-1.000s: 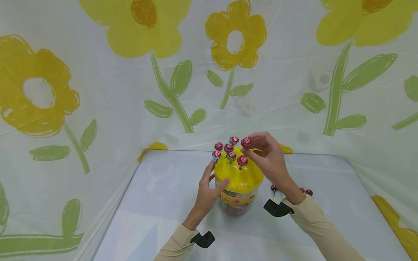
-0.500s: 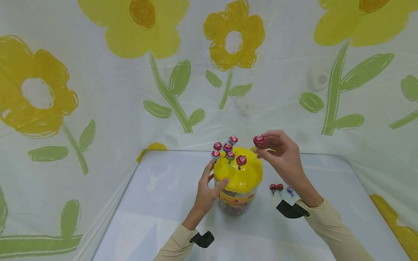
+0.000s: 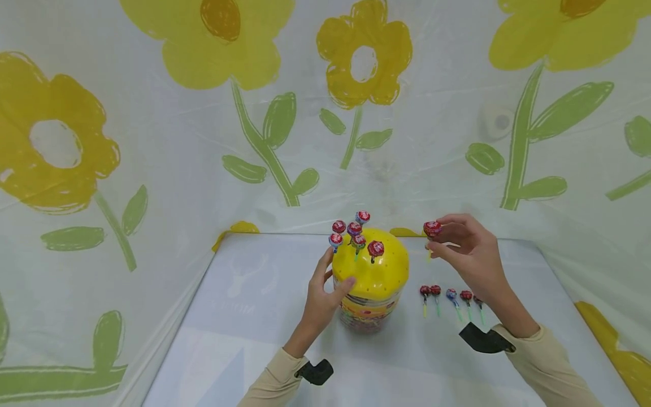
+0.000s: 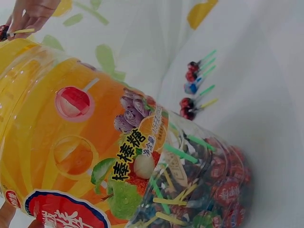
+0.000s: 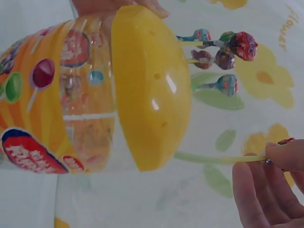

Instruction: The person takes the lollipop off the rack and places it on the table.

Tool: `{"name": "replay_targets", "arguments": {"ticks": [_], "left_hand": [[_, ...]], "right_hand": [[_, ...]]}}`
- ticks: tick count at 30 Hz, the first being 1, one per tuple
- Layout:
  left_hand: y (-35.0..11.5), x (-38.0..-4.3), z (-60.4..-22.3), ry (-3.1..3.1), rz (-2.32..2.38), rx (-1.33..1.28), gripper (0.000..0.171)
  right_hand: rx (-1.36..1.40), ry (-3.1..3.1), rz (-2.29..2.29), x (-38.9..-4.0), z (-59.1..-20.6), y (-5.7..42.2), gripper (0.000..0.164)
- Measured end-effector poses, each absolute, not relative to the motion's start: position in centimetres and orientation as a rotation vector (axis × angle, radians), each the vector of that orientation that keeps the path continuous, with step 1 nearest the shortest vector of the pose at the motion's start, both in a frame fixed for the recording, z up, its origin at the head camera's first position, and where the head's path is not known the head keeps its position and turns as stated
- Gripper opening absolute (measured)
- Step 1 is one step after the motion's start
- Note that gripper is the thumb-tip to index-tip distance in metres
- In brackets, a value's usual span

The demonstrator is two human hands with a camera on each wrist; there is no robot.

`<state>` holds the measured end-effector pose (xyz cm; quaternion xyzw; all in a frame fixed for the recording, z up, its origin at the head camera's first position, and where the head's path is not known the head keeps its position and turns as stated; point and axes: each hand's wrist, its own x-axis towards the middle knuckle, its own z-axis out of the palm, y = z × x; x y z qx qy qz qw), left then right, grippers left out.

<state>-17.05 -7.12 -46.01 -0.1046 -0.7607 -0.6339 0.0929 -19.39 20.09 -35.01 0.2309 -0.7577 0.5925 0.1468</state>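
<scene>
A clear plastic lollipop jar (image 3: 367, 319) with a bright yellow lid (image 3: 378, 278) stands upright on the table. My left hand (image 3: 321, 299) grips its upper left side, the thumb lying against the lid's front. Several wrapped lollipops (image 3: 376, 249) stick up from small holes in the lid's back left. Right of the jar, in the air, my right hand (image 3: 470, 254) pinches a red-wrapped lollipop (image 3: 432, 228) just below its head. In the right wrist view the yellow stick (image 5: 244, 159) points toward the lid without touching it. More lollipops (image 4: 232, 190) fill the jar's bottom.
On the white table (image 3: 244, 316), right of the jar, several lollipops (image 3: 451, 294) lie in a row, sticks toward the person. A flower-printed cloth (image 3: 432, 141) hangs behind and around the table.
My right hand has moved right and slightly down, away from the lid, with the red lollipop still pinched. The row on the table is now uncovered. My left hand stays on the jar.
</scene>
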Motion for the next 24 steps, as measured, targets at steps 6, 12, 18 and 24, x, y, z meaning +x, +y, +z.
{"name": "replay_targets", "arguments": {"ticks": [6, 12, 18, 24], "left_hand": [[-7.1, -17.0, -46.0, -2.265, -1.876, -0.301, 0.074], [-7.2, -16.9, -45.9, -2.269, -1.872, -0.290, 0.074], [-7.2, -17.0, -45.9, -2.255, -1.883, -0.299, 0.074], [-7.2, -17.0, -46.0, -2.271, -1.864, -0.299, 0.073]], "right_hand": [[0.620, -2.223, 1.710, -18.9, -35.6, 21.4, 0.043], [0.576, -2.296, 1.634, -18.5, -36.4, 22.6, 0.043], [0.535, -2.327, 1.594, -18.1, -37.2, 23.7, 0.042], [0.427, -2.387, 1.558, -17.7, -38.7, 25.4, 0.041]]}}
